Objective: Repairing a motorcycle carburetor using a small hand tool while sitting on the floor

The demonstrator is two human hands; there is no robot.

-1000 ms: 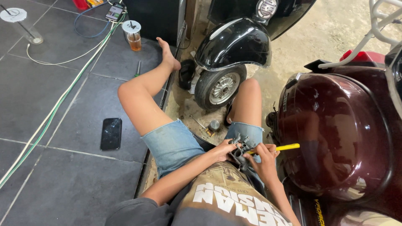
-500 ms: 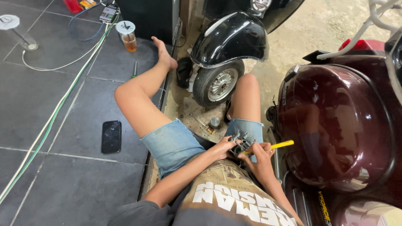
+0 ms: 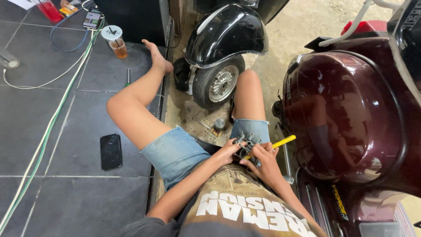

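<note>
I sit on the floor with bare legs and denim shorts. A small dark metal engine part (image 3: 244, 145) rests in my lap. My left hand (image 3: 228, 151) grips its left side. My right hand (image 3: 262, 157) holds a yellow-handled tool (image 3: 283, 141) against the part, the handle pointing up to the right. The tool's tip is hidden behind the part and my fingers.
A maroon scooter body (image 3: 346, 114) stands close on my right. A black fender and small wheel (image 3: 219, 81) stand ahead between my legs. A phone (image 3: 111, 151) lies on dark tiles at left, beside cables (image 3: 48, 131), a drink cup (image 3: 115, 40) and a screwdriver (image 3: 128, 77).
My hands and the part stay together in my lap; the view has shifted slightly, and the yellow handle points a bit more upward.
</note>
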